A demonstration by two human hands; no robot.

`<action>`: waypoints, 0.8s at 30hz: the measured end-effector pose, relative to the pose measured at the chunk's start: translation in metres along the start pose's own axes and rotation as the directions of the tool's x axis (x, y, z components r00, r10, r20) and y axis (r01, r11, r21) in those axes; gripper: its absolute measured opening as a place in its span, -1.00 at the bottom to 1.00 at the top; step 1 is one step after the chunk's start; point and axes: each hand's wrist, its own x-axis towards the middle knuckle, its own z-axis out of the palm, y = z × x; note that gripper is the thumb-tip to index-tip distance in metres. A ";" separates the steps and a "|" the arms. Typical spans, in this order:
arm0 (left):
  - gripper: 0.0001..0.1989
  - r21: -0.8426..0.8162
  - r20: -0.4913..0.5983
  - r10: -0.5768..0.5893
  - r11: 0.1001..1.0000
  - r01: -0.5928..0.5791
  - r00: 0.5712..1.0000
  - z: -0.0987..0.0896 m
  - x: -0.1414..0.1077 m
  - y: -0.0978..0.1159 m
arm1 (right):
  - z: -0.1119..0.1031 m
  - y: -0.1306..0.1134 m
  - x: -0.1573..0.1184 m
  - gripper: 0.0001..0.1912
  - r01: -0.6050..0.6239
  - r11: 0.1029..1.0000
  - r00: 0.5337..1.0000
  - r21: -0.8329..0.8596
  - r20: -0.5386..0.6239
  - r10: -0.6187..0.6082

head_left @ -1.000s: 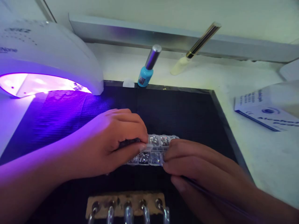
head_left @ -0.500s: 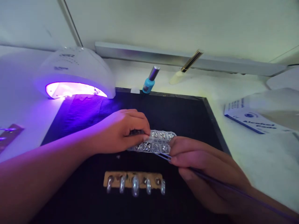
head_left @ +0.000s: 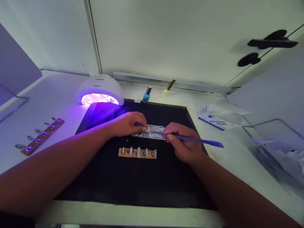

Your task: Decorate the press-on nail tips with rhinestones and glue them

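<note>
A clear compartment case of rhinestones point(head_left: 156, 128) lies on the black mat point(head_left: 137, 183). My left hand point(head_left: 130, 124) is closed at the case's left part, thumb and fingers pinching its edge and covering some compartments. My right hand point(head_left: 181, 139), closed at the case's right end, grips purple tweezers point(head_left: 201, 139) that lie sideways, their tip end over the case. Whether the tips hold a stone is too small to tell. Nearer me, a tan strip point(head_left: 128, 154) carries several glittery silver nail tips point(head_left: 139, 152). One tiny loose stone point(head_left: 127, 140) sits left of the case.
A lit white nail lamp point(head_left: 99, 87) stands at the back left. Behind the mat are a blue polish bottle point(head_left: 145, 96) and a gold-capped bottle point(head_left: 169, 88). An alcohol pads box point(head_left: 213, 120) is at right. A second nail-tip strip point(head_left: 42, 136) lies at left.
My view has drawn back and tilted up, showing more table. The tweezers have turned from pointing at the case's front edge to lying across its top. My left hand stays on the case.
</note>
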 end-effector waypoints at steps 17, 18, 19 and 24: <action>-0.85 -0.002 0.077 -0.107 0.994 0.107 0.991 -0.001 0.001 0.010 | -0.001 0.009 0.007 -0.86 -0.022 1.000 0.971 -0.018 0.238 0.026; -0.85 0.002 0.081 -0.115 0.993 0.116 0.990 -0.001 0.002 0.012 | 0.000 0.010 0.007 -0.86 -0.007 1.000 0.973 -0.022 0.230 0.011; -0.86 0.003 0.088 -0.119 0.993 0.119 0.989 -0.001 0.002 0.012 | 0.001 0.010 0.006 -0.86 0.017 1.000 0.975 -0.022 0.220 -0.012; -0.88 0.010 0.089 -0.135 0.991 0.135 0.987 -0.001 0.002 0.014 | 0.004 0.013 0.004 -0.86 0.041 0.999 0.975 0.005 0.218 -0.041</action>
